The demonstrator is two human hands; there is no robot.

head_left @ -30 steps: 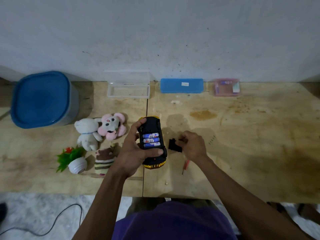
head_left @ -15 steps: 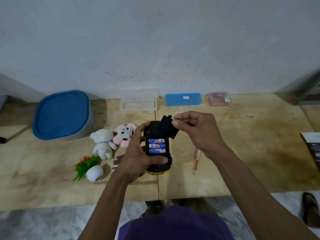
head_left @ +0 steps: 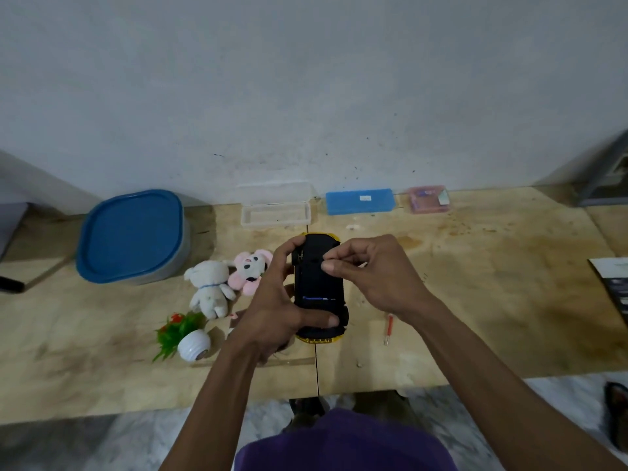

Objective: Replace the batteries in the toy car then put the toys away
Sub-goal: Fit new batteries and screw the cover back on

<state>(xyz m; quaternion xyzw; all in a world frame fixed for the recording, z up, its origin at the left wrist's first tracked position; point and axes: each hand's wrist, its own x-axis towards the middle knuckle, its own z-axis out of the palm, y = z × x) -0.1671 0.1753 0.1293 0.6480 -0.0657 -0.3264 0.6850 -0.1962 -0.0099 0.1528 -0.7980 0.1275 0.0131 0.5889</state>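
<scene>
Plush toys (head_left: 231,283), screwdriver (head_left: 388,329) flank held car (head_left: 317,283).

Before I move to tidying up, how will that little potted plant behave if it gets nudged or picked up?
The potted plant already lies tipped on its side, and its round white pot looks apt to roll if pushed. It is probably light for its size. The green leaves look plastic and floppy, so gripping the pot seems safer.

You see a blue case (head_left: 360,201) and pink box (head_left: 429,199) at the bench's (head_left: 492,300) far edge, upper right of centre; a booklet (head_left: 613,287) lies at the frame's right edge.
</scene>
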